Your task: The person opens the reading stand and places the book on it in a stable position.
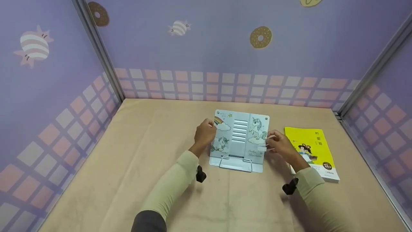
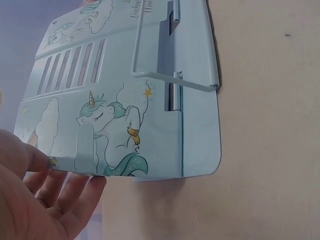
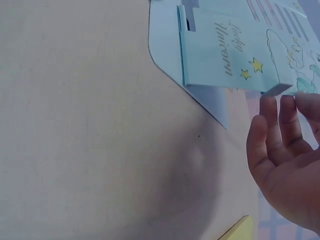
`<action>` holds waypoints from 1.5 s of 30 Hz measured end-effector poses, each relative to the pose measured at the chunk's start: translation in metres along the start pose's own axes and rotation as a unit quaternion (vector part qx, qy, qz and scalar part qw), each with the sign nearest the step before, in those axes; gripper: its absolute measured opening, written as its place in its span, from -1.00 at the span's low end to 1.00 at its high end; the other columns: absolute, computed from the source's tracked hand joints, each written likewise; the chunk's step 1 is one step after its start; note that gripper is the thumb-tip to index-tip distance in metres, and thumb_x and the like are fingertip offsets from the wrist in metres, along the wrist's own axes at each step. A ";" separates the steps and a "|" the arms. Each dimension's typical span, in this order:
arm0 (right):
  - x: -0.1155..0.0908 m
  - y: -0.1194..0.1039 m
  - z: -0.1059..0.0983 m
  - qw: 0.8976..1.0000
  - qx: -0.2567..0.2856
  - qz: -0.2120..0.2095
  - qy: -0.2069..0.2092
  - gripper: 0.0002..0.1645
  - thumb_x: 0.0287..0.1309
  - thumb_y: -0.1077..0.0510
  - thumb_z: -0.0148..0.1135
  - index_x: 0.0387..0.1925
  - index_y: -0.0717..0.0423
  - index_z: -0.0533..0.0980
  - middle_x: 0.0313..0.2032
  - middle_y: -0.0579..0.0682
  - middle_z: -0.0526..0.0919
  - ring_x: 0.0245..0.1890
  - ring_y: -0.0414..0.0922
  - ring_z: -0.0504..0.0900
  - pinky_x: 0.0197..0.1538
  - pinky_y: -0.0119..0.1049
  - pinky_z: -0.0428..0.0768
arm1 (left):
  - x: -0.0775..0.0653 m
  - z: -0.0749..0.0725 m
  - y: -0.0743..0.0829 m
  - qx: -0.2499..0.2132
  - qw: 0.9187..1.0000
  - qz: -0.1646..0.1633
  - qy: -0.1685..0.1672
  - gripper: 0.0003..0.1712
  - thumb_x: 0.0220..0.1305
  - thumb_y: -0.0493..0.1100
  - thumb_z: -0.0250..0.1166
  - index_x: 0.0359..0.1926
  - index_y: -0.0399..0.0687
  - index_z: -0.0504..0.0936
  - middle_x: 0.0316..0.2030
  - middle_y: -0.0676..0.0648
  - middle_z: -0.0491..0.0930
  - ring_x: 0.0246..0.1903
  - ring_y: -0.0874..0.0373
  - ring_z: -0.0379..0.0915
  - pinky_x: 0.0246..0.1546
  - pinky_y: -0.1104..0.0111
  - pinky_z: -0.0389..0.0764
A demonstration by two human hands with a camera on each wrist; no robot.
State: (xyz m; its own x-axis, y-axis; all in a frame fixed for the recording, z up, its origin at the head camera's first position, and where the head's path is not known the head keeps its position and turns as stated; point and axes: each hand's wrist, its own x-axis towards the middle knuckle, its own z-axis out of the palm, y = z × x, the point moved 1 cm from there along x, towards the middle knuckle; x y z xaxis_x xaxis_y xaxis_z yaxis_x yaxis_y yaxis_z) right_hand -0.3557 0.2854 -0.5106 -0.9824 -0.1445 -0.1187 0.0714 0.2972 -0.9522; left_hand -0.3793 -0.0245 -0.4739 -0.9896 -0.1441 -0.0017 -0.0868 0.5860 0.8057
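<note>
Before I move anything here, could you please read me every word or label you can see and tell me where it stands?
"Lucky Unicorn": on the light-blue stand.
Lettering at the stand's top left: too small to read.
Vertical title on the yellow-and-white book: too blurred.
Round dark badge and lower print on that book: too small.
</note>
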 end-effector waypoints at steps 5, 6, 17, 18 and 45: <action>-0.001 0.002 -0.004 0.999 0.029 -0.008 -0.027 -0.76 0.31 0.11 0.13 -0.07 0.13 0.39 -0.15 0.01 0.60 -0.20 -0.05 0.70 -0.12 -0.17 0.62 | 0.001 -0.001 0.009 0.007 0.998 0.046 0.040 -0.79 0.36 -0.14 0.04 -0.05 0.00 0.51 -0.27 0.03 0.62 -0.37 0.17 0.48 -0.41 0.35 0.37; -0.001 0.002 -0.005 0.999 0.035 -0.006 -0.029 -0.77 0.29 0.11 0.15 -0.08 0.11 0.40 -0.14 0.00 0.61 -0.19 -0.05 0.70 -0.13 -0.19 0.62 | 0.001 -0.001 0.011 0.008 0.998 0.055 0.044 -0.78 0.36 -0.14 0.05 -0.03 -0.01 0.50 -0.27 0.03 0.61 -0.38 0.17 0.47 -0.41 0.36 0.37; -0.004 0.006 -0.009 0.997 0.045 -0.004 -0.062 -0.78 0.22 0.11 0.24 -0.14 0.09 0.46 -0.11 -0.06 0.65 -0.18 -0.04 0.70 -0.12 -0.18 0.63 | 0.000 0.000 0.029 -0.024 0.997 0.068 0.021 -0.59 0.33 0.11 0.11 -0.01 -0.08 0.46 -0.20 -0.04 0.49 -0.24 0.11 0.43 -0.27 0.30 0.45; -0.004 0.006 -0.007 0.997 0.043 -0.008 -0.070 -0.76 0.22 0.10 0.23 -0.14 0.11 0.46 -0.10 -0.04 0.65 -0.16 -0.03 0.70 -0.11 -0.18 0.63 | 0.001 0.000 0.030 -0.026 0.997 0.066 0.021 -0.58 0.33 0.12 0.12 -0.01 -0.09 0.46 -0.18 -0.04 0.48 -0.22 0.11 0.43 -0.26 0.30 0.46; -0.019 0.002 0.014 0.982 0.004 -0.045 -0.184 -0.33 0.17 0.06 0.28 0.31 -0.03 0.34 0.20 0.11 0.51 0.03 0.08 0.63 0.10 0.07 0.55 | 0.012 0.011 0.061 -0.092 0.995 -0.001 0.025 -0.16 0.14 0.45 0.12 0.07 -0.18 0.32 -0.01 -0.17 0.31 -0.06 0.01 0.28 -0.08 0.17 0.46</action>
State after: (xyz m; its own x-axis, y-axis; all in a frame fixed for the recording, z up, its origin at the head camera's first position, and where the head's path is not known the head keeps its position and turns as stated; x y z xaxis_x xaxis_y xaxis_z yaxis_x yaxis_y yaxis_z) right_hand -0.3343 0.2754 -0.5143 -0.8558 -0.5015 -0.1265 -0.0093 0.2596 -0.9657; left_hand -0.3979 0.0181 -0.4313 -0.9820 -0.1872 0.0233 -0.0608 0.4306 0.9005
